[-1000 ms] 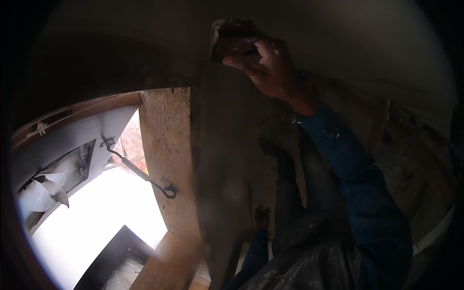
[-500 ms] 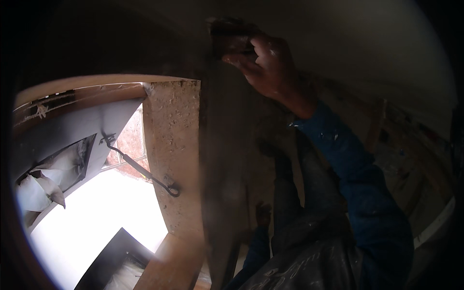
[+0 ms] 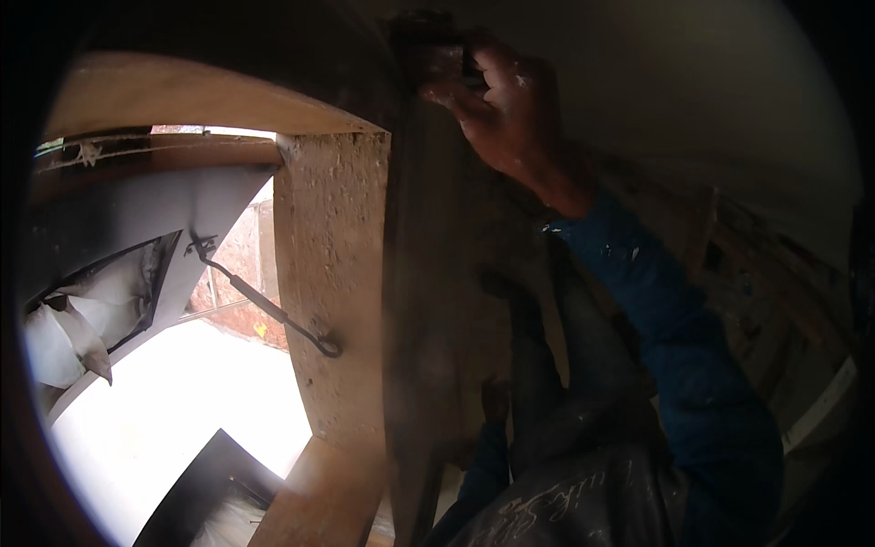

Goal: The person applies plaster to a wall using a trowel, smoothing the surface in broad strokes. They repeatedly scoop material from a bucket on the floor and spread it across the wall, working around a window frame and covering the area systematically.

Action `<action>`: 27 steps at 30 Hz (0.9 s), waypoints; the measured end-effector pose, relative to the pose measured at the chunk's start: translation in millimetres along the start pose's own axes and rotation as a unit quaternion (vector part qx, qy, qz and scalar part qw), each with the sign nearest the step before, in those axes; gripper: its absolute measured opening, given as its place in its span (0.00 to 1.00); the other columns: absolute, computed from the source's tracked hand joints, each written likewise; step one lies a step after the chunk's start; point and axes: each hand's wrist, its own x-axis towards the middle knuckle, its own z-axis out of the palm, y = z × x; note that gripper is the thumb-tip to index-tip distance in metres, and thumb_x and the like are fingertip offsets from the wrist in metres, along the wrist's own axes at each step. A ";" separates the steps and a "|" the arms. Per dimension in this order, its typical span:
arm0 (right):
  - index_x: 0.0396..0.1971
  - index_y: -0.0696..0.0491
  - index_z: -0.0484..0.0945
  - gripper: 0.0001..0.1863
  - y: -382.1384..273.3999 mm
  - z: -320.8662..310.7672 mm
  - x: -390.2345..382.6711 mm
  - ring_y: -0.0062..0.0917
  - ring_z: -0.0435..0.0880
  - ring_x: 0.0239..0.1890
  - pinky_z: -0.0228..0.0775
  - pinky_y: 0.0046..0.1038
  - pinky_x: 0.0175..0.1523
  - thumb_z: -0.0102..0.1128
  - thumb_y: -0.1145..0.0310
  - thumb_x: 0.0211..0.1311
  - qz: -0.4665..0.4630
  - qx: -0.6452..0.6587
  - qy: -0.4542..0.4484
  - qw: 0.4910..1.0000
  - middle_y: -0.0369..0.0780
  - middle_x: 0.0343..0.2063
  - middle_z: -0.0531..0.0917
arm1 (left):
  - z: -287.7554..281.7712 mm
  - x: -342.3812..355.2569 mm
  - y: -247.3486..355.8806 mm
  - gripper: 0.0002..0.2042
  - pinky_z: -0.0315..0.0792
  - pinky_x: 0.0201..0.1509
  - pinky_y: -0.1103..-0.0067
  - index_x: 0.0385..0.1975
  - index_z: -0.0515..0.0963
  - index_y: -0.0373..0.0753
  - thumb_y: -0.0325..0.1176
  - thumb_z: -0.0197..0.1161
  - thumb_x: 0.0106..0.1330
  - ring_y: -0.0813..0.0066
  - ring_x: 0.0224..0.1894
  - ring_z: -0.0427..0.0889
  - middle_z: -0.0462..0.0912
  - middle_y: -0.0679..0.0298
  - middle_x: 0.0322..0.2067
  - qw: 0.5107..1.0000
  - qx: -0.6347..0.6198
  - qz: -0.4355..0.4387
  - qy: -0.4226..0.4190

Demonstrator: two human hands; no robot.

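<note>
Raised toward the top of the view, my right hand [image 3: 515, 105] grips a dark, flat, rectangular block [image 3: 433, 59] between thumb and fingers. The block is against or close to the shadowed surface above the window; the dimness hides its exact kind and whether it touches. White specks mark the hand and the blue sleeve [image 3: 629, 255]. My left hand [image 3: 495, 398] hangs low beside my legs in deep shadow, and its fingers are too dark to make out.
A wooden window frame [image 3: 333, 273] with a rough, spattered face borders a bright opening at the left. A metal stay [image 3: 264, 301] joins it to the outward-tilted grey sash [image 3: 173, 205]. Wooden pieces [image 3: 775, 292] stand in the dark at the right.
My right hand and the block have shifted slightly upward in the view. The window frame's upper edge sits higher and shows more of its face; my left hand stays low.
</note>
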 end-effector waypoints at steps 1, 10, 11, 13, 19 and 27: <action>0.35 0.59 0.80 0.15 -2.4 -1.0 1.8 0.24 0.85 0.25 0.80 0.26 0.31 0.73 0.66 0.52 0.001 -0.011 -0.009 1.000 0.44 0.27 0.86 | -0.2 1.0 -1.7 0.24 0.77 0.48 0.74 0.61 0.63 0.36 0.43 0.56 0.70 0.68 0.46 0.82 0.81 0.55 0.46 1.000 -0.010 -0.004 -0.001; 0.35 0.59 0.80 0.16 -1.6 -18.5 1.9 0.25 0.82 0.23 0.74 0.27 0.29 0.71 0.63 0.55 0.010 0.105 0.032 0.994 0.43 0.23 0.82 | -18.7 6.4 -14.5 0.23 0.78 0.43 0.77 0.62 0.64 0.39 0.38 0.55 0.69 0.68 0.44 0.82 0.80 0.55 0.47 0.968 -0.229 -0.095 -0.028; 0.37 0.58 0.80 0.17 1.8 -19.8 -0.8 0.24 0.84 0.26 0.76 0.26 0.31 0.72 0.63 0.55 0.026 0.127 0.036 0.991 0.42 0.25 0.84 | -21.3 8.3 -12.1 0.23 0.78 0.43 0.77 0.62 0.63 0.39 0.37 0.55 0.68 0.68 0.44 0.82 0.80 0.55 0.47 0.953 -0.286 -0.090 -0.043; 0.38 0.59 0.81 0.17 9.9 -19.7 -6.9 0.25 0.86 0.27 0.78 0.26 0.31 0.72 0.62 0.55 0.022 0.121 0.038 0.992 0.43 0.27 0.86 | -20.7 10.3 -4.2 0.23 0.77 0.43 0.77 0.62 0.63 0.40 0.36 0.54 0.68 0.68 0.44 0.82 0.80 0.55 0.47 0.948 -0.305 -0.082 -0.048; 0.36 0.61 0.79 0.17 34.9 -3.2 -19.0 0.29 0.82 0.19 0.72 0.29 0.24 0.71 0.62 0.55 0.001 0.076 0.024 0.997 0.45 0.22 0.82 | -9.9 -0.6 23.5 0.22 0.76 0.43 0.75 0.61 0.64 0.40 0.37 0.50 0.68 0.68 0.44 0.81 0.80 0.56 0.48 0.989 -0.072 -0.123 0.033; 0.35 0.60 0.76 0.15 41.3 10.5 -18.2 0.30 0.77 0.15 0.67 0.30 0.20 0.70 0.66 0.55 -0.047 0.060 0.026 0.997 0.45 0.16 0.77 | -16.3 0.6 17.8 0.22 0.76 0.43 0.73 0.62 0.64 0.41 0.38 0.51 0.68 0.67 0.45 0.81 0.80 0.55 0.47 0.972 -0.152 -0.174 0.031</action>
